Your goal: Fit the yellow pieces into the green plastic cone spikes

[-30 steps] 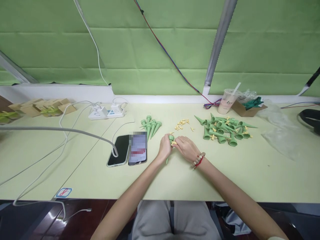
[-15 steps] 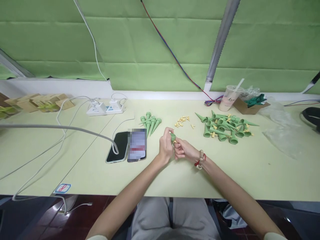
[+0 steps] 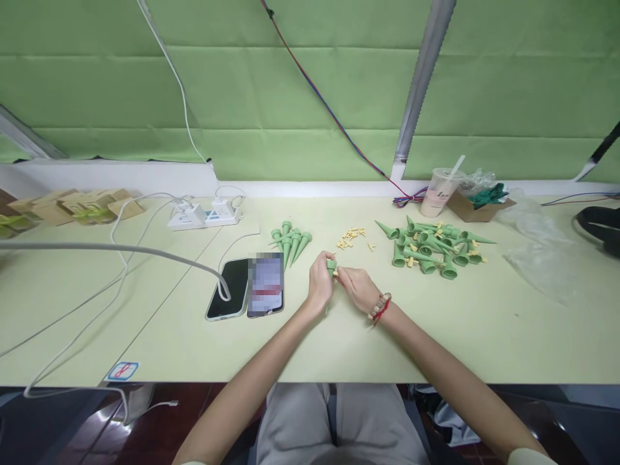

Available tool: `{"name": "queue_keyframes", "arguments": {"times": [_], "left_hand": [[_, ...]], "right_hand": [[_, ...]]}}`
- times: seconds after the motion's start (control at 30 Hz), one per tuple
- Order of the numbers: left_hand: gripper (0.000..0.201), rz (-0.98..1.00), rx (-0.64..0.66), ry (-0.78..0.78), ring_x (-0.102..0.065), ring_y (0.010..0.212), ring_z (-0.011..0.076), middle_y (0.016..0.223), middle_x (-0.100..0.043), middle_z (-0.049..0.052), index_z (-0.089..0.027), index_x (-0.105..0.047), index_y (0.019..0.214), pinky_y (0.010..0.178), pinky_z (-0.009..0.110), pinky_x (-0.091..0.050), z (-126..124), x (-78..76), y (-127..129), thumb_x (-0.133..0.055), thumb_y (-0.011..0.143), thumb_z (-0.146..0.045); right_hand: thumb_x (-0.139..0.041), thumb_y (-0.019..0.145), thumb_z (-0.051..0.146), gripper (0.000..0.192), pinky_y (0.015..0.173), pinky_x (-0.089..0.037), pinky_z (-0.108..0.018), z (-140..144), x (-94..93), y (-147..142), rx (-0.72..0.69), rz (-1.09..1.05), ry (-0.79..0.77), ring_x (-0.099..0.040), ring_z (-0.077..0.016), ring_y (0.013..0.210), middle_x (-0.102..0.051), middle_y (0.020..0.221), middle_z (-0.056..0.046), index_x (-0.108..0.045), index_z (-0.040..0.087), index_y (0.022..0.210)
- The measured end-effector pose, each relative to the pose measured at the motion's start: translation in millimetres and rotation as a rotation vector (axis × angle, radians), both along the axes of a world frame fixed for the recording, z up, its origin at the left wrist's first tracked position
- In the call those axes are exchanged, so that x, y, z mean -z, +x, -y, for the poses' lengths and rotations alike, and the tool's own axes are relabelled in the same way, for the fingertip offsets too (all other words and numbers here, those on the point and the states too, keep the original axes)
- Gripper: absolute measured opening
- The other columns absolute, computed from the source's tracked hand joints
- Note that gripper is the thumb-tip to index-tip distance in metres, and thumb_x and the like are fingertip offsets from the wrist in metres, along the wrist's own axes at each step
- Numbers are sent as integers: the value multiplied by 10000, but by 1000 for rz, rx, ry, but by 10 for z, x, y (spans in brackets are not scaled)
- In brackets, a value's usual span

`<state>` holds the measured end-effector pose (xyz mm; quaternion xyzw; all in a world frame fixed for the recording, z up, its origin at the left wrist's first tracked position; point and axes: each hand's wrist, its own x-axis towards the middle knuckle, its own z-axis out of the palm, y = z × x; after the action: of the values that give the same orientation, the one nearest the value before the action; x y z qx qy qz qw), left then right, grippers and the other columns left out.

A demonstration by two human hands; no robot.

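Observation:
My left hand [image 3: 320,283] is wrapped round a green plastic cone-shaped spike [image 3: 331,265], its wide capped end up. A small yellow plastic piece [image 3: 335,274] shows at the side of that end. The fingertips of my right hand [image 3: 358,286] are pinched together against the yellow piece. Beyond my hands lie loose yellow pieces [image 3: 347,243]. Several green spikes [image 3: 291,241] with caps are grouped to the left of these. To the right is a larger heap of open-ended green spikes [image 3: 431,248], some with yellow pieces on them.
Two phones, one dark [image 3: 229,290] and one lit [image 3: 266,290], lie left of my hands. A cable crosses above the dark one. At the back stand a power strip [image 3: 206,216], a drink cup [image 3: 437,194] and a small cardboard box [image 3: 477,210]. Clear plastic bags [image 3: 542,271] lie right.
The spike in my left hand has turned more upright. My right hand has rotated, its fingers now pointing towards the yellow piece at the spike's side. The view has shifted slightly.

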<state>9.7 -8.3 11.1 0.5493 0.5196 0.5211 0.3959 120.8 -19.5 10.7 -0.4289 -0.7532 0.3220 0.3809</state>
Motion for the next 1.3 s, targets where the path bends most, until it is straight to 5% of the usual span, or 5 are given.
{"name": "queue_keyframes", "arguments": {"times": [0.17,0.5,0.73,0.97,1.3], "left_hand": [[179,-139,-12,207,-371,471,102,547,-378,-49,-199,-441,812,477,216,-292,54,-24,-44,-277,831,-268],[401,-266,190,154,-505,535,148,588,-516,-36,-179,-280,1197,602,277,-388,3,17,-46,-193,887,-418],[464,-625,-115,201,-382,1213,270,1255,-453,175,-127,-372,1247,990,456,-291,-218,36,-213,-333,856,-373],[430,-890,-275,93,-216,1315,329,1378,-344,179,-97,-471,1226,1022,501,-248,-368,167,-387,-339,839,-232],[377,-1084,-356,92,-453,1088,288,1155,-517,166,-154,-532,1159,892,420,-360,-399,152,-459,-323,845,-159]], "right_hand": [[-174,793,686,558,400,-421,-260,51,20,-112,-117,-387,-570,-292,-77,323,-268,407,76,-312,218,523],[-456,827,365,312,611,-501,-272,-63,-15,10,138,-168,-19,-612,-157,740,-620,912,-30,-487,233,1108],[-427,820,226,334,896,-375,-386,-428,-69,838,914,26,510,-504,-235,1030,-576,1113,-114,-514,166,1136],[-327,837,229,414,875,-317,-455,-496,61,1360,1326,138,430,-460,-281,1026,-552,1088,-152,-450,152,1225],[-405,762,194,454,858,-281,-438,-466,47,1226,1267,309,392,-470,-276,964,-594,1018,-115,-517,188,1202]]}}
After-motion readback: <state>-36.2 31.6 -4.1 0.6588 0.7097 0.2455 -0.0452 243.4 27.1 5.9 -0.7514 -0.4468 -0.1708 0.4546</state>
